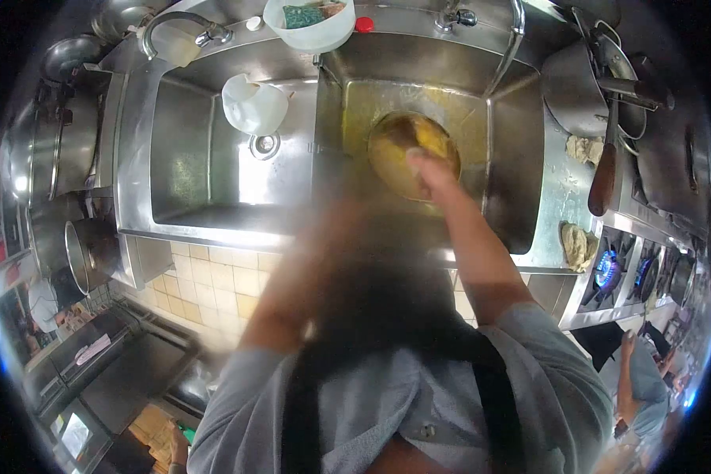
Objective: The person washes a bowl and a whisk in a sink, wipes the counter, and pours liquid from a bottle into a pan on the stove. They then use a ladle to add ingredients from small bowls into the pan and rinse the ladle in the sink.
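In the right sink basin [497, 186] sits a round metal bowl [391, 154] with yellowish reflections on its surface. My right hand [430, 167] is over its right part, thumb uppermost and fingers curled closed. Whatever lies under those fingers is hidden. Left of the bowl, near the basin divider, my left hand [347, 212] is smeared by a dark blur, so its fingers and any contents do not show. A cut-open white plastic jug [254, 107] lies in the left basin, beside the drain [264, 144].
Behind the sink are a white tub [312, 35] holding a green scouring pad, a red cap [364, 24] and two faucets [185, 31]. Crumpled cloths [579, 246] and pots [575, 91] stand to the right, near a lit burner [606, 269]. Another person [647, 379] is at lower right.
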The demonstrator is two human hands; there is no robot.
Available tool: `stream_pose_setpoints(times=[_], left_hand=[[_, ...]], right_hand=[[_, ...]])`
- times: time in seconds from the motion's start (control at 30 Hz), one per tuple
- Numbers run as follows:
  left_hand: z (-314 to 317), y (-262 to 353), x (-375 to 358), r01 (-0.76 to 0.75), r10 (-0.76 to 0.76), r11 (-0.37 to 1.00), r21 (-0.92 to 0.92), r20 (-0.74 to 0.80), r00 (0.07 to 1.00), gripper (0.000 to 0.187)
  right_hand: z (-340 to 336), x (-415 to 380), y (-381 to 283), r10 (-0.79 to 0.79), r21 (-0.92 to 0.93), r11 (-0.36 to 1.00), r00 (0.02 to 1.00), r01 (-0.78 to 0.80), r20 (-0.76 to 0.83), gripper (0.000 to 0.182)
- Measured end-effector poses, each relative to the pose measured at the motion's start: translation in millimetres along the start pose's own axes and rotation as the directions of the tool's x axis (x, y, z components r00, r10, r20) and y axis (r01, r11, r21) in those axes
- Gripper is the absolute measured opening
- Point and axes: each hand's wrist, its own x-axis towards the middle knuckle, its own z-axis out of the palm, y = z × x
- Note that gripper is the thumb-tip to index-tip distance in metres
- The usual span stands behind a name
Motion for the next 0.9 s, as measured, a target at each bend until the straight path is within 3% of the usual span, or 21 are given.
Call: stream_pose_setpoints(times=[0.07, 0.13, 0.17, 0.2, 0.27, 0.33, 0.37, 0.43, 0.47, 0.5, 0.57, 0.6, 0.67, 0.7, 0.77, 0.8, 0.83, 0.87, 0.9], left_hand=[[0, 0, 1, -0.006, 0.006, 1.0, -0.015, -0.035, 0.999, 0.057], [4, -2, 6, -0.016, 0.016, 1.0, -0.019, -0.007, 1.0, 0.058], [7, -4, 2, -0.025, 0.025, 1.0, -0.016, -0.007, 1.0, 0.058], [9, -6, -12, -0.169, 0.165, 0.985, -0.023, -0.116, 0.979, 0.058], [14, -10, -15, -0.305, 0.294, 0.952, -0.024, -0.206, 0.933, 0.059], [7, -7, 3, -0.047, 0.047, 0.999, 0.005, -0.125, 0.991, 0.059], [3, -3, 3, -0.046, 0.046, 0.999, -0.001, -0.127, 0.991, 0.059], [-4, 5, -3, 0.082, -0.084, 0.993, 0.08, 0.015, 0.996, 0.058], [-3, 5, -3, 0.085, -0.087, 0.993, 0.079, 0.015, 0.996, 0.058], [-3, 5, -4, 0.067, -0.067, 0.998, 0.004, 0.018, 0.998, 0.058], [-1, 1, -2, 0.053, -0.052, 0.996, -0.068, 0.021, 0.998, 0.058], [0, -3, -1, 0.006, -0.007, 0.996, -0.088, -0.003, 1.0, 0.058], [1, -8, 5, -0.052, 0.049, 0.993, -0.105, -0.027, 0.998, 0.058], [1, -8, 6, -0.028, 0.027, 0.998, -0.048, -0.019, 0.999, 0.058], [1, -11, 9, 0.001, -0.001, 1.0, -0.004, -0.017, 1.0, 0.058], [1, -12, 11, 0.024, -0.024, 1.0, 0.012, 0.014, 1.0, 0.058], [1, -12, 13, 0.043, -0.044, 0.998, 0.035, 0.045, 0.998, 0.058], [1, -10, 12, 0.042, -0.044, 0.998, 0.036, 0.044, 0.998, 0.058], [2, -9, 10, 0.022, -0.022, 1.0, 0.01, 0.028, 0.999, 0.058]], right_hand=[[2, 15, 7, 0.0, 0.106, 0.994, 1.0, -0.001, 0.007, 0.045], [20, -22, 7, -0.046, -0.244, 0.969, 0.996, 0.026, -0.075, 0.045], [17, -27, 15, -0.012, -0.259, 0.966, 0.999, 0.023, 0.046, 0.056], [8, -36, 14, -0.021, -0.256, 0.966, 0.999, 0.031, 0.04, 0.056], [-26, -64, 12, 0.106, -0.501, 0.865, 0.981, -0.01, 0.162, 0.065], [-64, -86, -4, 0.203, -0.68, 0.725, 0.978, -0.111, 0.056, 0.066], [-71, -88, -21, 0.233, -0.823, 0.553, 0.972, -0.129, 0.005, 0.066], [-74, -56, -29, 0.253, -0.924, 0.356, 0.966, -0.14, -0.049, 0.066], [-71, -18, -7, -0.038, -0.951, 0.301, 0.995, -0.074, -0.09, 0.067], [-69, 2, 7, -0.329, -0.973, 0.229, 0.939, -0.027, -0.104, 0.067], [-21, -18, -4, -0.118, -0.739, 0.671, 0.993, 0.063, -0.022, 0.068], [-20, -24, 3, -0.115, -0.735, 0.675, 0.993, 0.06, -0.025, 0.068], [-20, -38, 12, 0.093, -0.48, 0.877, 0.974, 0.018, 0.206, 0.069], [-31, -46, 8, 0.091, -0.482, 0.876, 0.975, 0.018, 0.201, 0.069], [-71, -63, -6, 0.236, -0.8, 0.599, 0.963, -0.039, 0.129, 0.068], [-88, -42, 4, 0.241, -0.803, 0.595, 0.962, -0.038, 0.133, 0.068], [-103, -8, 19, 0.011, -0.913, 0.406, 0.999, 0.025, 0.032, 0.067], [-112, 12, 27, -0.24, -0.981, 0.189, 0.971, 0.03, -0.017, 0.066], [-97, 7, 20, -0.24, -0.981, 0.191, 0.971, 0.031, -0.016, 0.066]])
